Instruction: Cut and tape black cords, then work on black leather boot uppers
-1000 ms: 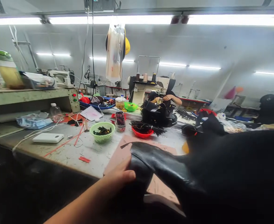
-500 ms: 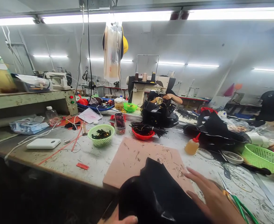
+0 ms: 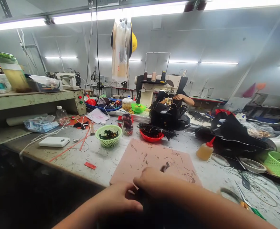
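Observation:
A smooth black leather-like piece is low in the view, at the near edge of the table, mostly hidden under my forearms. My left hand curls at its upper left edge, with dark material between thumb and fingers. My right hand reaches across to the left, fingers bent and closed close to my left fingertips. A small dark tip shows just beyond the right knuckles; whether it is held I cannot tell. Under and beyond the hands lies a scuffed pink board.
Behind the board stand a green basket of black pieces and a red bowl of black strips. To the right are a glue bottle, a tape roll and scissors. A power bank lies left. Across the table, a co-worker's arm is at a sewing machine.
The black piece has dropped lower, out of most of the view. My right hand has crossed from the right side to beside my left hand, its fingers now bent. The view has turned slightly left.

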Tool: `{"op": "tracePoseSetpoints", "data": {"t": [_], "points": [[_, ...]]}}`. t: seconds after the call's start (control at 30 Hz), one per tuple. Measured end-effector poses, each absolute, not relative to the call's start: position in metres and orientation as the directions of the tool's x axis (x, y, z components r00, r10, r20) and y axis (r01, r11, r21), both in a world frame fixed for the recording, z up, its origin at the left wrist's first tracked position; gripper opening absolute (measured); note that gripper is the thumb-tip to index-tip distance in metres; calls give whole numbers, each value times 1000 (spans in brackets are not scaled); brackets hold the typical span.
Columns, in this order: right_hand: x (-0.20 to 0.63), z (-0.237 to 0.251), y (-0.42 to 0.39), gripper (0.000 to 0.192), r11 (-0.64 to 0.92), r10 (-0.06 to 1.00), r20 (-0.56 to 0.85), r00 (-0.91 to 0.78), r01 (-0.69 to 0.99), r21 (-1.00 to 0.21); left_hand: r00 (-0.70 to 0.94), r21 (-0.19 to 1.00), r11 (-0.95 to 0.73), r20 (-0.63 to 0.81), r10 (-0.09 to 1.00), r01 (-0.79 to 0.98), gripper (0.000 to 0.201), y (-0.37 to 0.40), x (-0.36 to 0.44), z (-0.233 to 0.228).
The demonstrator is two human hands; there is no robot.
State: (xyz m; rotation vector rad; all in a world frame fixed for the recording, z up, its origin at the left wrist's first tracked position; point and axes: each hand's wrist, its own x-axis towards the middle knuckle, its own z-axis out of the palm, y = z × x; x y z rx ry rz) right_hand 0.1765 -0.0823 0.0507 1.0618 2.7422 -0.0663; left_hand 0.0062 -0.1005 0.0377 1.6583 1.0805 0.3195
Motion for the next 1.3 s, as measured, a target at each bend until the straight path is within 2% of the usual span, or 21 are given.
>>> {"op": "tracePoseSetpoints", "data": {"t": [0.03,0.1,0.23,0.33,0.37,0.5,0.57,0.67,0.77,0.87,1.1,1.3], "points": [[178,52,-87,23,723,685,-182,-705,689,52,562,868,-46,-279,778,494,25,-98,13,35],[190,56,-92,19,658,749,-169,-641,749,76,547,898,12,-279,789,441,13,-95,27,27],[237,62,-94,12,504,859,-156,-488,859,88,513,923,155,-330,792,353,13,-97,44,11],[255,63,-111,31,440,898,-17,-439,898,10,500,945,182,-299,812,270,17,-103,50,6],[253,62,-120,31,419,908,22,-419,908,-22,496,957,194,-279,822,217,19,-106,52,5],[227,48,-161,9,399,917,64,-394,911,-106,456,977,208,-168,874,-39,21,-124,62,2],[214,36,-176,10,408,910,159,-383,895,-181,424,981,178,-129,896,-77,23,-135,67,0],[205,21,-186,11,416,880,379,-285,848,-329,374,994,102,-83,924,-32,26,-145,71,1],[204,12,-191,13,422,856,483,-185,791,-444,377,997,64,-73,923,36,28,-145,70,4],[205,11,-195,15,416,860,488,-149,759,-501,401,994,37,-75,913,104,26,-141,68,7],[200,13,-202,15,413,874,472,-115,688,-596,346,937,-175,63,936,304,25,-144,64,7],[197,15,-204,13,412,885,451,-113,640,-648,330,892,-233,102,939,388,25,-148,64,6]]}}
